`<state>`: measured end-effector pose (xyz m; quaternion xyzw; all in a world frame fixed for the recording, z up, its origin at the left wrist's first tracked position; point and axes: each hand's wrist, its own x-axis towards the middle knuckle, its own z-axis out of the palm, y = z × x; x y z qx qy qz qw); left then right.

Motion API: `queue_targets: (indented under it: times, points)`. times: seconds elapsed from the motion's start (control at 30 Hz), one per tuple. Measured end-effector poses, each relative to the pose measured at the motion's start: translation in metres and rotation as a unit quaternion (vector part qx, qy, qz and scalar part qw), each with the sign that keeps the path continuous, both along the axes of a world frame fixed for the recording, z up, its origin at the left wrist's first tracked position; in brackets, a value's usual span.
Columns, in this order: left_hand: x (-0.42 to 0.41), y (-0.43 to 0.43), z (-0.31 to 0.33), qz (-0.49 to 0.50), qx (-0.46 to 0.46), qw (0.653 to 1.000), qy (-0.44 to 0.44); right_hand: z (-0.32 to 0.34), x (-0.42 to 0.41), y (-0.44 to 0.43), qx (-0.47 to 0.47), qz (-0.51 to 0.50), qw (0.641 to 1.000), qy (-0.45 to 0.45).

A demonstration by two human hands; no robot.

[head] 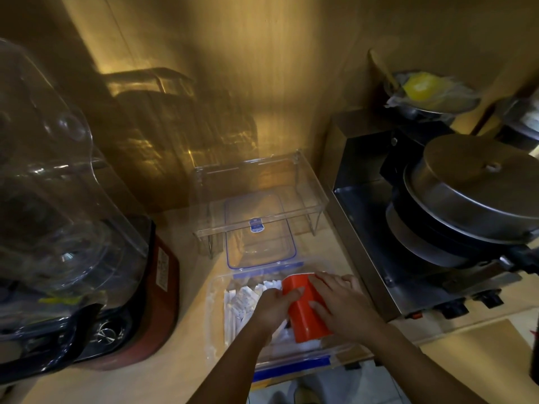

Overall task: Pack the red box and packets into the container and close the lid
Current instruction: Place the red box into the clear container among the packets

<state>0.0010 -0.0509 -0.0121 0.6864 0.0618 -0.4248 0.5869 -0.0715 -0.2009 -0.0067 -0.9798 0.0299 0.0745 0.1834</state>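
A clear plastic container (214,310) with blue clips stands at the counter's front edge. Several white packets (243,301) lie in its left half. The red box (306,312) sits in the container's right half, lying lengthwise. My left hand (272,307) grips the box's left side, over the packets. My right hand (344,304) lies on its top and right side. The container's clear lid (259,243), blue-rimmed with a blue label, lies flat on the counter just behind the container.
A clear acrylic stand (262,196) straddles the lid's far end. A blender with a clear cover (58,228) fills the left. A steel appliance with round metal pans (472,199) stands at the right. A bowl with yellow contents (423,88) sits at the back right.
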Motion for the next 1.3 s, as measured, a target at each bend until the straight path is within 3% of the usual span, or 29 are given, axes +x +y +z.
queue_targets:
  times: [0.2, 0.33, 0.47, 0.63, 0.73, 0.87, 0.93, 0.97, 1.03, 1.13, 1.23, 1.3]
  points:
    - [-0.006, 0.017, 0.007, 0.06, -0.027, 0.997, -0.038, 0.017, 0.011, 0.009, 0.026, 0.014, 0.997, -0.074]
    - [-0.006, 0.038, 0.019, 0.124, -0.066, 0.988, -0.056, 0.029, 0.02, 0.034, 0.115, -0.018, 0.988, -0.105]
    - [-0.004, 0.058, 0.029, 0.198, -0.074, 0.976, -0.057, 0.035, 0.027, 0.058, 0.289, -0.08, 0.951, -0.077]
    - [-0.004, 0.08, 0.038, 0.207, -0.059, 0.975, -0.049, 0.036, 0.033, 0.072, 0.352, -0.077, 0.932, -0.023]
    - [-0.002, 0.087, 0.045, 0.204, -0.038, 0.977, -0.056, 0.033, 0.04, 0.077, 0.387, -0.078, 0.918, -0.034]
    - [0.004, 0.099, 0.052, 0.261, -0.03, 0.961, -0.087, 0.023, 0.05, 0.075, 0.458, -0.174, 0.871, -0.032]
    - [0.008, 0.106, 0.053, 0.288, -0.029, 0.953, -0.088, 0.011, 0.049, 0.068, 0.345, -0.146, 0.927, -0.016]
    - [0.009, 0.109, 0.053, 0.296, -0.024, 0.951, -0.088, 0.003, 0.048, 0.063, 0.252, -0.092, 0.963, -0.013]
    - [0.009, 0.113, 0.053, 0.303, -0.014, 0.948, -0.093, -0.011, 0.046, 0.056, 0.102, 0.042, 0.994, -0.005]
    - [0.005, 0.115, 0.051, 0.308, -0.012, 0.946, -0.098, -0.026, 0.045, 0.049, 0.012, 0.167, 0.985, 0.034]
    - [0.002, 0.115, 0.049, 0.317, -0.016, 0.943, -0.096, -0.035, 0.047, 0.047, 0.003, 0.219, 0.972, 0.082]
    - [0.001, 0.117, 0.048, 0.321, -0.016, 0.942, -0.094, -0.037, 0.049, 0.045, -0.051, 0.256, 0.96, 0.097]
